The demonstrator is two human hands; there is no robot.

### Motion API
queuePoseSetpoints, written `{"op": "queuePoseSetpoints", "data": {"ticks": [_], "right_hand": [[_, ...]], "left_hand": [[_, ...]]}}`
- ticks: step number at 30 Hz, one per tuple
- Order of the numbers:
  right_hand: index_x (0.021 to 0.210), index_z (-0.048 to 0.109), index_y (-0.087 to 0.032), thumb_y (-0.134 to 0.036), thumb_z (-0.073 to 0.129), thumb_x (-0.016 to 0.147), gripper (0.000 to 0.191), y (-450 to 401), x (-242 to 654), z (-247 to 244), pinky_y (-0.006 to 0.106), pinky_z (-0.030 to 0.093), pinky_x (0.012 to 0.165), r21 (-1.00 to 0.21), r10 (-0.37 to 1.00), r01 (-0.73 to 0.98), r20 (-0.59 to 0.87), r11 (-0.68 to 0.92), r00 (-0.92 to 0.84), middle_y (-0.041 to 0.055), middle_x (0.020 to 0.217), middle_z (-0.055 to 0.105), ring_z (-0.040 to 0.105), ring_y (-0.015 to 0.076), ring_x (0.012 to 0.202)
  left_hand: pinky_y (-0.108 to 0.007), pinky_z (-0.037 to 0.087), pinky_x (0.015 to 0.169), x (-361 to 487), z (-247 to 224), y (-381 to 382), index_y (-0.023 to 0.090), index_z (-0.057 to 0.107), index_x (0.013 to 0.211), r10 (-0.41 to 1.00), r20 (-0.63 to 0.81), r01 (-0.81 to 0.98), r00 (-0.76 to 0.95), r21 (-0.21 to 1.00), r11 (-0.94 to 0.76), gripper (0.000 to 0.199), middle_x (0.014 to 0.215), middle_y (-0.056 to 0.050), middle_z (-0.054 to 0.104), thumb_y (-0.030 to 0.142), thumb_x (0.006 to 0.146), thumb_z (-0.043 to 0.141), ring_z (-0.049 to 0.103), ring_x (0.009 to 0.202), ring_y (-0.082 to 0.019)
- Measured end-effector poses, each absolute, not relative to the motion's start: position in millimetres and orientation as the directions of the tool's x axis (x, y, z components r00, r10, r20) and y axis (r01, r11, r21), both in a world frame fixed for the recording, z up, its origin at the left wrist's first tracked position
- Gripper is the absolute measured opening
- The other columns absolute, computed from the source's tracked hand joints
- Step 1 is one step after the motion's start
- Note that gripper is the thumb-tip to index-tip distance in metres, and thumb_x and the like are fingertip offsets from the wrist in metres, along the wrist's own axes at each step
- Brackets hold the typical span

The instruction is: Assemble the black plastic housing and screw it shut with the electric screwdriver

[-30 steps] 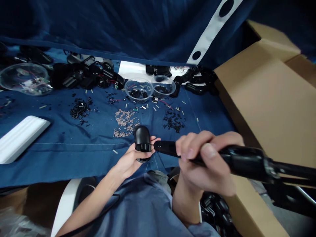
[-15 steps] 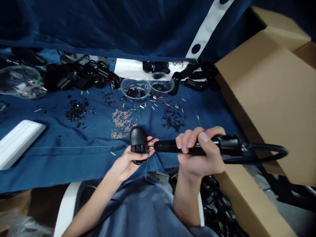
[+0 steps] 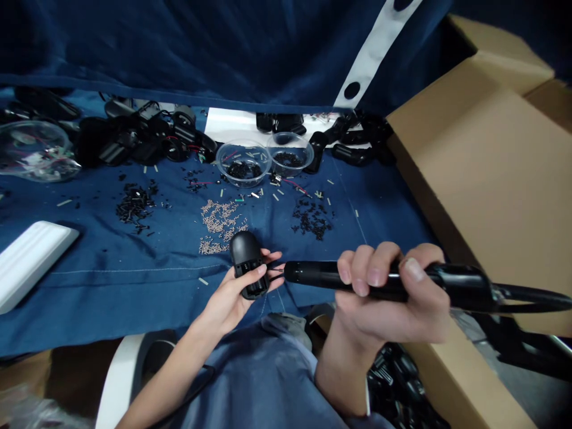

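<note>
In my left hand (image 3: 239, 292) is a small black rounded plastic housing (image 3: 245, 250) with an open compartment, its thumb lying across the lower part. My right hand (image 3: 388, 292) wraps round a black electric screwdriver (image 3: 313, 274), held level with its bit pointing left at the housing's right side. The bit's tip lies by my left fingers; whether it touches the housing I cannot tell. Just beyond the housing, a patch of small copper-coloured screws (image 3: 218, 217) is spread on the blue cloth (image 3: 147, 286). A scatter of small black screws (image 3: 313, 219) lies to their right.
Two clear plastic bowls (image 3: 243, 179) with dark small parts stand further back. Black housings (image 3: 125, 140) are heaped at the back left, near a clear bag (image 3: 40, 155) of parts. A white block (image 3: 38, 259) lies left. A large cardboard box (image 3: 487, 149) stands right.
My right hand and the screwdriver have moved right and come nearer to the camera. The housing in my left hand has shifted and tilted slightly. The view has shifted a little.
</note>
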State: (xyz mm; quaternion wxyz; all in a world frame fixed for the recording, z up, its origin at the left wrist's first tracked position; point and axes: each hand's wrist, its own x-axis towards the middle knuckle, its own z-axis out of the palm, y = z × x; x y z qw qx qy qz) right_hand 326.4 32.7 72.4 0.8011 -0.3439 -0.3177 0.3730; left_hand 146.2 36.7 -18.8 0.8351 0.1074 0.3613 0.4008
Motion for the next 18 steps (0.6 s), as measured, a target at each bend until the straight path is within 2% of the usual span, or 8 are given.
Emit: {"op": "queuePoseSetpoints", "data": {"ticks": [3,7,12,18], "right_hand": [[0.069,0.048,-0.022,-0.018,0.061,0.079,0.017,29.1,329.9,76.4,0.024,0.04,0.042,-0.775,0.809,-0.384,0.263,0.502,0.526,-0.0065,0.052,0.053,0.04,0.0092,0.036],[0.068,0.048,-0.021,-0.019,0.062,0.077,0.017,26.9,332.4,79.6,0.025,0.039,0.041,-0.773,0.802,-0.377,0.27,0.511,0.533,-0.0066,0.051,0.052,0.039,0.0089,0.035],[0.068,0.047,-0.022,-0.021,0.062,0.077,0.018,26.8,331.0,80.6,0.025,0.039,0.041,-0.778,0.81,-0.382,0.262,0.499,0.525,-0.0068,0.05,0.053,0.039,0.009,0.034],[0.068,0.046,-0.022,-0.02,0.062,0.078,0.019,25.5,329.9,80.3,0.024,0.037,0.041,-0.784,0.804,-0.372,0.254,0.496,0.537,-0.007,0.05,0.051,0.038,0.0089,0.035]], "left_hand": [[-0.037,0.065,0.088,147.8,-17.2,33.9,0.019,0.072,0.115,0.751,-0.551,-0.577,0.364,0.499,0.646,0.032,0.116,-0.008,0.076,0.017,0.085,0.082,0.075,0.099,-0.022],[-0.034,0.067,0.08,149.5,-15.9,32.2,0.018,0.071,0.117,0.753,-0.569,-0.56,0.331,0.523,0.642,0.038,0.099,-0.004,0.072,0.02,0.081,0.086,0.073,0.088,-0.018],[-0.027,0.064,0.071,150.9,-14.0,32.5,0.017,0.071,0.116,0.757,-0.568,-0.542,0.325,0.544,0.641,0.045,0.094,-0.003,0.069,0.019,0.076,0.09,0.069,0.079,-0.014],[-0.026,0.061,0.069,152.3,-16.2,30.6,0.017,0.071,0.115,0.773,-0.556,-0.542,0.306,0.566,0.621,0.045,0.091,-0.003,0.067,0.021,0.075,0.09,0.066,0.077,-0.014]]}}
